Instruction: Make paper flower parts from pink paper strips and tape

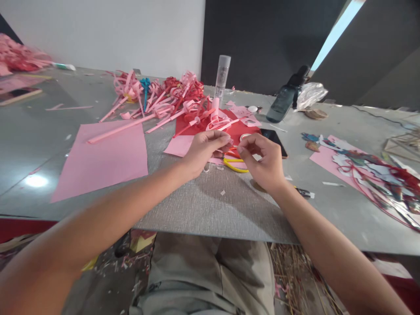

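Pinching fingertips of left hand (pixel 209 151) and right hand (pixel 263 161) near each other, any contents too small to tell, with scissors (pixel 236 170) just beside, partly over pink paper (pixel 179 146), and paper curls (pixel 188 80) beyond

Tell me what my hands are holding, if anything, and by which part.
That can't be told: the left hand and right hand both have thumb and fingers drawn together, but anything between them is too small or blurred.
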`<move>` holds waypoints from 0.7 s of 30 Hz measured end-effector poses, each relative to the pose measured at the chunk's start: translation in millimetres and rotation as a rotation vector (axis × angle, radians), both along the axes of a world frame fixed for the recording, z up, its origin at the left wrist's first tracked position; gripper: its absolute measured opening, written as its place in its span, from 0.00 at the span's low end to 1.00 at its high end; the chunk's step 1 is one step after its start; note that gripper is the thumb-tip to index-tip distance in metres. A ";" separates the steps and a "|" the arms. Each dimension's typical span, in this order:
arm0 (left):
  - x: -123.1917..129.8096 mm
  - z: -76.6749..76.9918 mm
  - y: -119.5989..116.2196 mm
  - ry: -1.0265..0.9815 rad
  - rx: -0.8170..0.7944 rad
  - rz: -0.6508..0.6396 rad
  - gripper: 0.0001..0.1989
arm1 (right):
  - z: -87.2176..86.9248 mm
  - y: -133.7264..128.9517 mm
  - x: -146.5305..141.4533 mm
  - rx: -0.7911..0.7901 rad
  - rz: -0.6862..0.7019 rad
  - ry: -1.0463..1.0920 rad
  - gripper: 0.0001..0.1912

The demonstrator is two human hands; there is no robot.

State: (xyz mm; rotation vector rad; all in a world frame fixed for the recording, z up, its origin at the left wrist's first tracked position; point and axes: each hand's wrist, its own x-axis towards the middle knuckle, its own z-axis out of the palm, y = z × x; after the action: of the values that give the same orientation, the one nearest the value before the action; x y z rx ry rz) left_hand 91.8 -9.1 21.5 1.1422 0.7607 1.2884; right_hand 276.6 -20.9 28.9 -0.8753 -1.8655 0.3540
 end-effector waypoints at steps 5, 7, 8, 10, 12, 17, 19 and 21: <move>3.8 1.5 -4.5 0.057 0.018 -0.012 0.08 | 0.1 0.9 -1.6 -0.053 0.001 0.024 0.02; 4.5 0.7 -4.8 0.061 0.020 -0.013 0.08 | 0.2 1.4 -1.8 -0.080 0.008 0.029 0.02; 4.4 0.0 -4.5 0.061 0.022 -0.015 0.09 | 0.4 1.6 -1.8 -0.094 0.015 0.031 0.02; 3.8 -1.7 -3.5 0.064 0.029 -0.027 0.09 | 0.7 2.1 -1.7 -0.118 0.026 0.036 0.02; 2.9 -3.3 -2.4 0.068 0.033 -0.043 0.10 | 1.0 2.4 -1.7 -0.138 0.024 0.046 0.02; 2.2 -3.8 -1.7 0.077 0.025 -0.049 0.10 | 0.5 3.5 -2.6 -0.165 0.001 0.076 0.02; 2.5 -2.9 -1.9 0.077 0.014 -0.049 0.09 | 0.0 3.9 -2.4 -0.173 0.007 0.088 0.02; 2.7 -1.6 -2.0 0.054 -0.002 -0.048 0.08 | 0.0 4.3 -1.4 -0.183 0.026 0.119 0.03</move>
State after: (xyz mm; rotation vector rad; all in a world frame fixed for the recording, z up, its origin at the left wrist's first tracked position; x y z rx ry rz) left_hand 94.5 -11.1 20.0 1.1912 0.7697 1.2211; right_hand 275.1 -16.6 28.9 -0.9324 -1.7548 0.5876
